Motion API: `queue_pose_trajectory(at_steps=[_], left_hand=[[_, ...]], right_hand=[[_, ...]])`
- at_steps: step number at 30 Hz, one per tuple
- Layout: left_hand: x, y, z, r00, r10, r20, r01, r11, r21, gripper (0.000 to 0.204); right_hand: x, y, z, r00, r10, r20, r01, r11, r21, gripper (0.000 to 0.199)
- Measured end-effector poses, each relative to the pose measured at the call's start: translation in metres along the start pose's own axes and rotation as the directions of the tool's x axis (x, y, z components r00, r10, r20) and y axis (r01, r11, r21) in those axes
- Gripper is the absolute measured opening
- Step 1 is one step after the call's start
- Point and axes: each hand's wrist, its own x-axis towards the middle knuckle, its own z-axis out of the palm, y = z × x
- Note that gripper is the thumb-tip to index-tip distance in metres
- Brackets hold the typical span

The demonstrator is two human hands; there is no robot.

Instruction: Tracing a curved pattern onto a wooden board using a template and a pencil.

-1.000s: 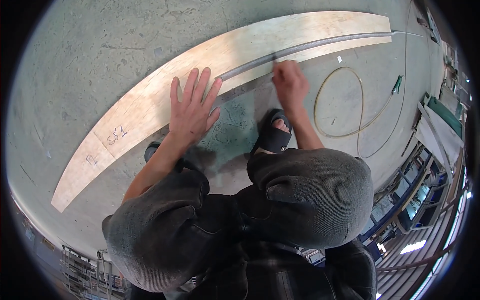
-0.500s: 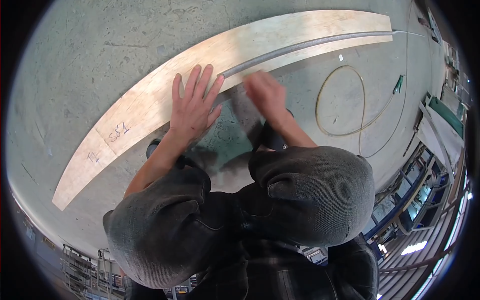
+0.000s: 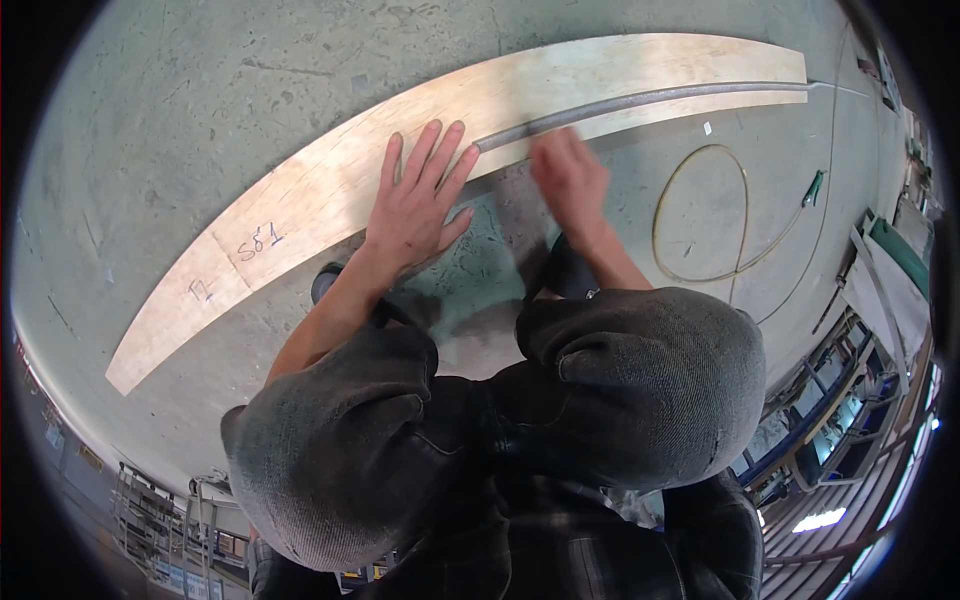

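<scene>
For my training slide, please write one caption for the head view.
Left hand spread on a curved wooden board; right hand, blurred, near the grey strip lying along it.

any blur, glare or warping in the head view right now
In the head view, the right hand looks blurred, the left hand sharper; also in the head view, a bright patch of light glares at lower right, and corners go dark.

The curved board is smooth, grained wood; the strip, matt; the floor, scuffed; the trousers, faded denim.
</scene>
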Motion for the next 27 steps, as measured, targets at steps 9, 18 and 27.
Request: queue_pose_trajectory(at_steps=[9,18,27], left_hand=[[0.133,-0.016,-0.068,0.949,0.185,-0.254,-0.221,0.968,-0.121,0.020],[0.312,0.080,-0.044,0.891,0.165,0.422,-0.202,0.979,0.043,0.086],[0.378,0.086,-0.029,0.876,0.178,0.448,-0.269,0.952,0.148,0.099]], right_hand=[[0.000,0.048,-0.040,0.997,0.060,-0.055,-0.058,0.998,0.039,0.013],[0.020,0.093,-0.065,0.962,0.220,-0.162,-0.217,0.975,0.038,0.012],[0.058,0.132,-0.139,0.973,0.135,0.189,-0.163,0.977,0.139,0.009]])
